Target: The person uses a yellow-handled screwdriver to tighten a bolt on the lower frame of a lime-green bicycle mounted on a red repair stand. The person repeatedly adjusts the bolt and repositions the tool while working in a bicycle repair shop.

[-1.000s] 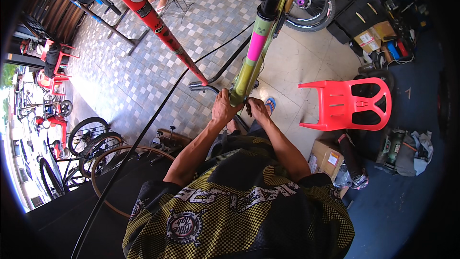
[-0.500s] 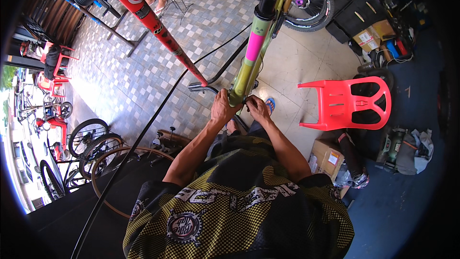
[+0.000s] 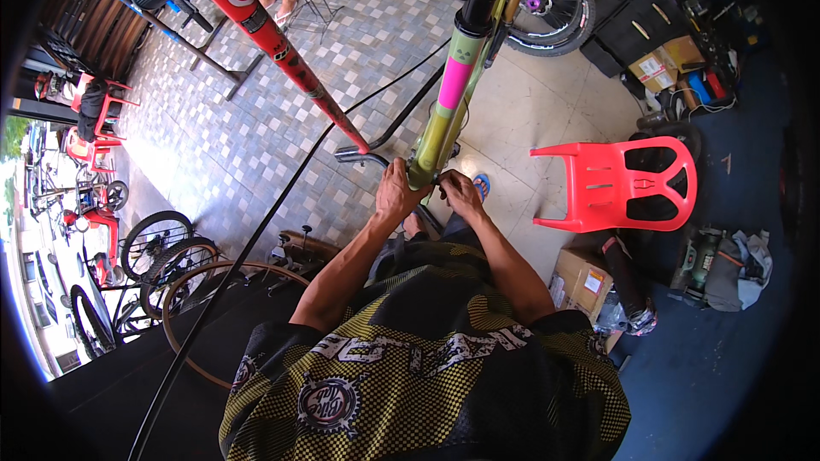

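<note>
A bicycle frame (image 3: 440, 132), yellow-green with a bright pink band, slants down toward me from the top of the view. My left hand (image 3: 398, 195) is closed around the left side of its lower end, thumb toward the middle. On the other side of that end, my right hand (image 3: 461, 194) has its fingers pinched together close to the frame. Something small and dark shows at those fingertips, too small to name. The underside of the frame between both hands is hidden.
A red post of a stand (image 3: 295, 68) slopes down left of the frame, its dark foot (image 3: 359, 155) near my left hand. To the right is a red plastic chair (image 3: 589, 188), with a cardboard box (image 3: 585, 282) below it. Several bicycle wheels (image 3: 158, 243) stand at left.
</note>
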{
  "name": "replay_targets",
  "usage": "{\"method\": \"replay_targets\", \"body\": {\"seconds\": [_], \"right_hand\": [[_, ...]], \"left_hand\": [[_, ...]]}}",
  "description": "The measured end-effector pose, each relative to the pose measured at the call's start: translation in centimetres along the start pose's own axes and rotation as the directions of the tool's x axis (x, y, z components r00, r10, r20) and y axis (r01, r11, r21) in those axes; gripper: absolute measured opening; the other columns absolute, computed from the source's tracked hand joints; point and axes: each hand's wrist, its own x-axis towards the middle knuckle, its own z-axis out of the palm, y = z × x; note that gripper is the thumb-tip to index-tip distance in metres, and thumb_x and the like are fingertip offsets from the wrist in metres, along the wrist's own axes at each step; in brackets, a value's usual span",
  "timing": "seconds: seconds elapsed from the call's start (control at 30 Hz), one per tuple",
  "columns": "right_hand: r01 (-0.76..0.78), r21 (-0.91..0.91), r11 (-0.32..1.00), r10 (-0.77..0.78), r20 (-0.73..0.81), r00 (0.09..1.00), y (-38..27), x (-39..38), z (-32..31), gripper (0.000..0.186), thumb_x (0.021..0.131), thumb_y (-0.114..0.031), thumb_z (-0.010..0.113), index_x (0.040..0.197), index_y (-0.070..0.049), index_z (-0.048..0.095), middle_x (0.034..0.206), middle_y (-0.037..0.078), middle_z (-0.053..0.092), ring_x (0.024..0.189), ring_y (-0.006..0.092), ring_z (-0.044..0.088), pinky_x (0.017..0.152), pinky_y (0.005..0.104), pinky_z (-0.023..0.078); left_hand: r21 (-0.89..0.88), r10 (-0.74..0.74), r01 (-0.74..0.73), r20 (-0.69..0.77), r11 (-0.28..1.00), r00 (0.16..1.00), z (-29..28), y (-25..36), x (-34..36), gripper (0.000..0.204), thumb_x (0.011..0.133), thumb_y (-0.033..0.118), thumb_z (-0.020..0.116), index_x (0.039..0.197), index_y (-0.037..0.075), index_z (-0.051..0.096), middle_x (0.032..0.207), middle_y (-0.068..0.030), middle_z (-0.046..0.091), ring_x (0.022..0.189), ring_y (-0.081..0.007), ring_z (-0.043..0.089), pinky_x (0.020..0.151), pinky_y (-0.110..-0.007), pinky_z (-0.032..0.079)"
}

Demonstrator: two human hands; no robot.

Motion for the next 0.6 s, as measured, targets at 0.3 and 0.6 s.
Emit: {"method": "replay_targets", "body": {"seconds": [0.3,0.6], "right_hand": [[-0.155,0.311,0.938,0.14,0.071,0.988,2.2,0.8,1.1,0.039,0.106,-0.034,0.051,0.077,-0.009,0.054,0.063,-0.001,0.048,0.052,0.0121,0.048,0.049,0.0298,0.037],[-0.427,0.416,0.803,0.47,-0.001,0.883,0.6,-2.3,-4.5,0.048,0.105,-0.051,0.055,0.078,-0.012,0.056,0.063,-0.001,0.05,0.053,0.0122,0.05,0.048,0.0294,0.038]], "left_hand": [[0.007,0.085,-0.085,-0.074,0.996,0.994,1.1,-1.5,0.4,0.077,0.07,0.039,0.092,0.119,-0.001,0.047,0.11,-0.0251,0.062,0.105,-0.0446,0.061,0.087,-0.051,0.051],[-0.453,0.036,-0.021,0.024,0.891,0.999,1.7,-5.1,0.6,0.085,0.075,0.031,0.093,0.138,-0.004,0.046,0.127,-0.0225,0.062,0.108,-0.0313,0.067,0.09,-0.042,0.056]]}}
